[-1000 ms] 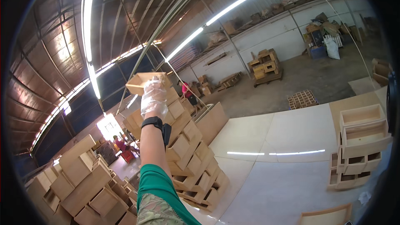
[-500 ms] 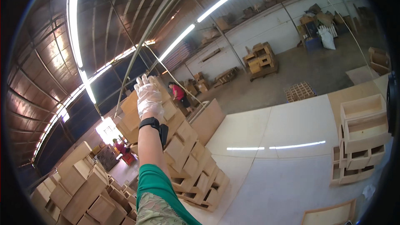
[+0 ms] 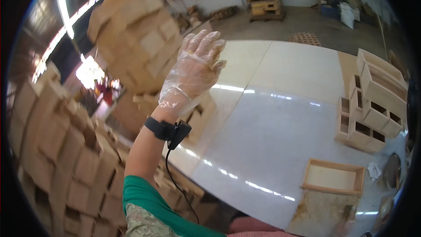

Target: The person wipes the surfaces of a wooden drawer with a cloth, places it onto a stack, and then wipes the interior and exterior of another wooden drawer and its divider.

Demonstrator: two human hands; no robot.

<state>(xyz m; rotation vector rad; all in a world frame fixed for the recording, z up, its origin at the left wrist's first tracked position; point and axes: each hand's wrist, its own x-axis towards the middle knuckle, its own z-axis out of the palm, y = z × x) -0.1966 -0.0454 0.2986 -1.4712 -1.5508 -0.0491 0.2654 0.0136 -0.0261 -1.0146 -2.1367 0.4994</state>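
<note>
My left hand (image 3: pixel 193 70), in a clear plastic glove, is raised with its fingers stretched out and nothing in it. A black strap with a small box (image 3: pixel 169 131) and a cable sits on that wrist. Behind the hand, to its left, a tall stack of wooden drawer boxes (image 3: pixel 131 30) rises, blurred; I cannot tell whether the fingers touch it. Below and to the right of the hand spreads a pale, shiny tabletop (image 3: pixel 263 136). My right hand is out of view.
More wooden boxes (image 3: pixel 61 149) are piled at the left. Drawer boxes (image 3: pixel 372 101) stand stacked on the table's right side. A shallow wooden frame tray (image 3: pixel 333 176) lies nearer, by a stained board (image 3: pixel 322 213) and crumpled white plastic (image 3: pixel 374 171). A loaded pallet (image 3: pixel 265 6) stands far back.
The view has swung down, bringing more of the table and the near wooden tray into sight. My left hand now appears lower and further right, against the table, with its fingers still stretched out.
</note>
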